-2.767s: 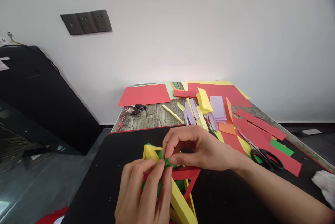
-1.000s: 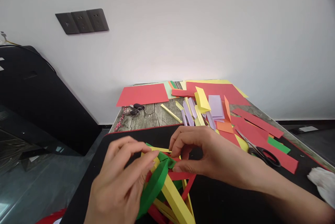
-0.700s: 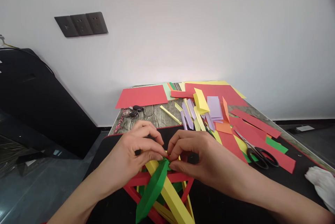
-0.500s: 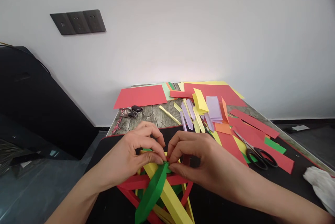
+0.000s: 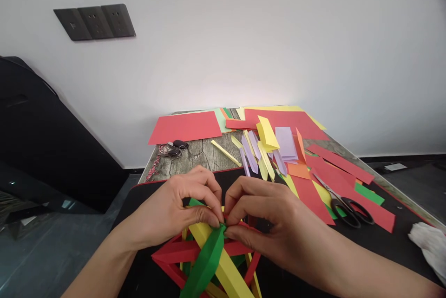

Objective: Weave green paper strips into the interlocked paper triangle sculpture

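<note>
A woven model of folded paper strips point(image 5: 234, 275), in red, yellow and green, sits at the bottom centre, its lower part cut off by the picture's edge. Both my hands meet at its top. With thumb and fingertips my left hand point(image 5: 190, 205) pinches the upper end of a folded green paper strip point(image 5: 206, 263). My right hand point(image 5: 268, 212) pinches at the same joint from the other side, its fingertips almost touching the left ones. Fingers cover the exact spot where the strip ends come together.
Black-handled scissors point(image 5: 350, 210) lie on red paper strips to the right. Keys point(image 5: 176, 149) rest at the table's left. Small purple and yellow folded pieces point(image 5: 251, 152) and red sheets point(image 5: 188, 127) lie towards the wall. A white tissue point(image 5: 428, 244) is at far right.
The view has shifted slightly. Both hands keep their pinch at the model's top, and the model sits a little lower in the picture with more of its red left corner showing.
</note>
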A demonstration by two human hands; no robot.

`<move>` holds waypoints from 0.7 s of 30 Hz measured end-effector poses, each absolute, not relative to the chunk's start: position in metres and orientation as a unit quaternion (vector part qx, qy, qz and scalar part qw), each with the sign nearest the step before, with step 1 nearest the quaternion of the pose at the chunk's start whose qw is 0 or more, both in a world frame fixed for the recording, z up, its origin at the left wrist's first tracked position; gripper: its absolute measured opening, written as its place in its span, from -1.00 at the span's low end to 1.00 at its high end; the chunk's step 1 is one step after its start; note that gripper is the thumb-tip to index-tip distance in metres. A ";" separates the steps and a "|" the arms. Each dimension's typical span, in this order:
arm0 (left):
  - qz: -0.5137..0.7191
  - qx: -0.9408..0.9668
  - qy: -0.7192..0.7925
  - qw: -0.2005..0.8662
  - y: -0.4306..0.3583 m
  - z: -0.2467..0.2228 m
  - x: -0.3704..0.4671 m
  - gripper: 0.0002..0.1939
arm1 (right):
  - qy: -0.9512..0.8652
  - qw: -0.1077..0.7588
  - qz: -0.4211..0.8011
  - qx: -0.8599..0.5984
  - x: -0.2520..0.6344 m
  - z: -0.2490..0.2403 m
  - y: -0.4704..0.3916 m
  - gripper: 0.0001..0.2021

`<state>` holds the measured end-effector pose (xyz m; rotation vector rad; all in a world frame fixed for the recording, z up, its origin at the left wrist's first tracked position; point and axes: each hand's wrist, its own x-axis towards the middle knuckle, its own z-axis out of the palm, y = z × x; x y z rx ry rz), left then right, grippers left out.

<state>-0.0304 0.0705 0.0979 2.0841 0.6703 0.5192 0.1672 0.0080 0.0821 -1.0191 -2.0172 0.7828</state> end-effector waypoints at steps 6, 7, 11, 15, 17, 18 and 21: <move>0.221 0.843 0.274 0.407 0.065 0.099 -0.028 -0.83 | -0.789 0.356 0.316 -0.388 0.169 0.081 0.006 -0.86; 0.221 0.845 0.272 0.404 0.064 0.099 -0.028 -0.82 | -0.790 0.358 0.319 -0.382 0.169 0.081 0.006 -0.87; 0.216 0.848 0.269 0.402 0.063 0.098 -0.027 -0.79 | -0.794 0.358 0.325 -0.369 0.171 0.079 0.005 -0.86; 0.229 0.835 0.282 0.414 0.064 0.101 -0.030 -0.87 | -0.792 0.328 0.323 -0.400 0.173 0.081 0.005 -0.88; 0.235 0.828 0.294 0.415 0.063 0.102 -0.037 -0.93 | -0.791 0.304 0.322 -0.422 0.174 0.086 0.006 -0.92; 0.242 0.824 0.305 0.411 0.061 0.101 -0.041 -0.90 | -0.790 0.293 0.323 -0.432 0.175 0.089 0.006 -0.93; 0.294 0.794 0.375 0.377 0.047 0.088 -0.061 -0.70 | -0.785 0.272 0.333 -0.447 0.181 0.097 0.008 -0.92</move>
